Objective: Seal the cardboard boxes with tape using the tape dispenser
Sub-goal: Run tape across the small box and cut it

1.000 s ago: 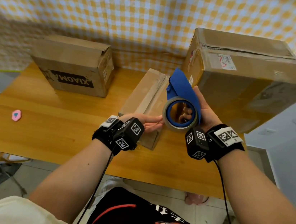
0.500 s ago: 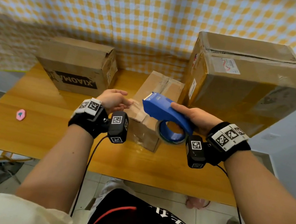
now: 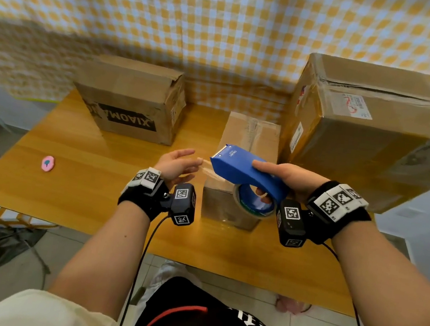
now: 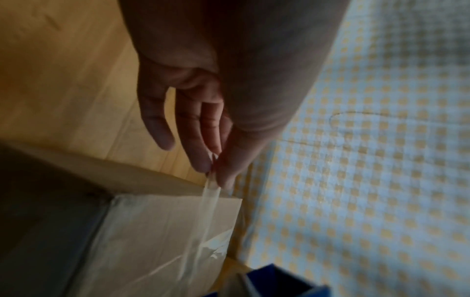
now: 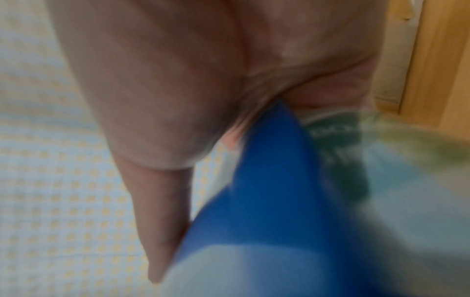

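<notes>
Since the earlier frame the blue tape dispenser (image 3: 247, 176) has levelled out and the left hand (image 3: 176, 164) has moved in beside its toothed nose. Its handle sits in the right hand (image 3: 292, 180), fingers curled through the roll's hollow core and thumb lying along the blue top. From under the nose a short strip of clear tape (image 4: 208, 203) runs out to the left hand, which pinches its free end between thumb and fingertip, the other fingers loose. Directly below both grips stands the small cardboard box (image 3: 245, 150), with old tape already down its top seam. Left of the pinch is the box printed XIAOMI (image 3: 131, 102), and right of the dispenser the large box (image 3: 377, 129), all on the wooden table (image 3: 68, 184). The step in hand looks like drawing out a starting length; next, that end should be stuck over the small box's near edge, then the dispenser pulled along the seam
</notes>
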